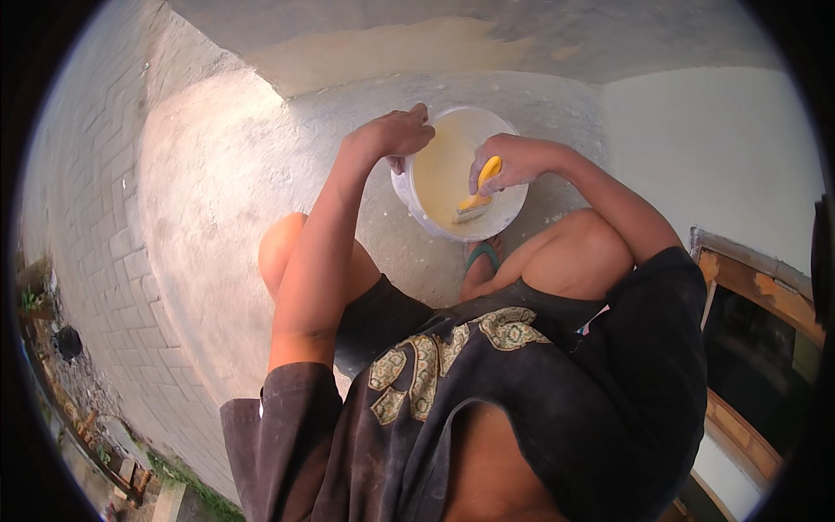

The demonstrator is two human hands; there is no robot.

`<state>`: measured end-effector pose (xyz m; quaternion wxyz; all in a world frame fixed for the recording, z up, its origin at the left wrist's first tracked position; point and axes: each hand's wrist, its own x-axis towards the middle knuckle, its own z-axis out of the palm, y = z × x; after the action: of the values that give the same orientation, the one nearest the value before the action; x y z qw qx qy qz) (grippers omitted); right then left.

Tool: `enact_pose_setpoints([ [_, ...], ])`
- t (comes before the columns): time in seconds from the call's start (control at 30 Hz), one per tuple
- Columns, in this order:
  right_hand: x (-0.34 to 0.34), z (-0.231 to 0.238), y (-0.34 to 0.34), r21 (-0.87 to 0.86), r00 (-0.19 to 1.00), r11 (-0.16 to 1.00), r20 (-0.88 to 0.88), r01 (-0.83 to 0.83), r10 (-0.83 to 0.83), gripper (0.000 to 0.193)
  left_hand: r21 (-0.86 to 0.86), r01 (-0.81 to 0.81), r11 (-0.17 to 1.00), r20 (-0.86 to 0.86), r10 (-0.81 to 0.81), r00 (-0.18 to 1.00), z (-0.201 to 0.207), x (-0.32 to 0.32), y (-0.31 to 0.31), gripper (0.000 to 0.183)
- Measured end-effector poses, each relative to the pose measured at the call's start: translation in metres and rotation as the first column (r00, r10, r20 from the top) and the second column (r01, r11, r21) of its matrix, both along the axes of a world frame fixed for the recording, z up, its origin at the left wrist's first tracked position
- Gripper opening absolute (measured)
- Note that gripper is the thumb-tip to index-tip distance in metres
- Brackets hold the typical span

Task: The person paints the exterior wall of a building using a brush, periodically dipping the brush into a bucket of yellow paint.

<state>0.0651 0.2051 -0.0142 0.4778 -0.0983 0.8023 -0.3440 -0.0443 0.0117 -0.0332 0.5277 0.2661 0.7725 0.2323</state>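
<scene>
A round white bucket [403, 193] stands on the floor before me, tilted slightly toward me, with pale yellow paint-like liquid [439, 170] inside. My left hand [402, 135] is closed over its left rim, the fingers wrapped around the edge. Inside the opening, my right hand [507, 163] grips the yellow handle of a flat paintbrush [489, 174]. The brush slants down, its bristles at the near inner wall of the bucket. Whitish smears show on the right fingers.
A grey concrete floor [209, 200] surrounds the bucket, with paving blocks [113, 209] farther left. Walls rise ahead and at right, the white wall [713, 148] close to my right arm. A wooden window frame [757, 296] sits low right. My sandalled foot [483, 261] is just behind the bucket.
</scene>
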Motion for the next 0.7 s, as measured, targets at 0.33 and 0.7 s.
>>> enact_pose_setpoints([
  [0.33,-0.003,0.008,0.001,-0.072,0.859,0.856,0.073,0.512,-0.507,0.029,-0.264,0.109,0.958,0.038,-0.103,0.994,-0.005,-0.004,-0.015,0.039],
  [0.7,-0.005,0.027,0.023,-0.165,0.781,0.764,0.095,0.624,-0.617,0.03,-0.408,0.037,0.912,-0.114,-0.091,0.989,-0.009,0.002,-0.035,0.04],
])
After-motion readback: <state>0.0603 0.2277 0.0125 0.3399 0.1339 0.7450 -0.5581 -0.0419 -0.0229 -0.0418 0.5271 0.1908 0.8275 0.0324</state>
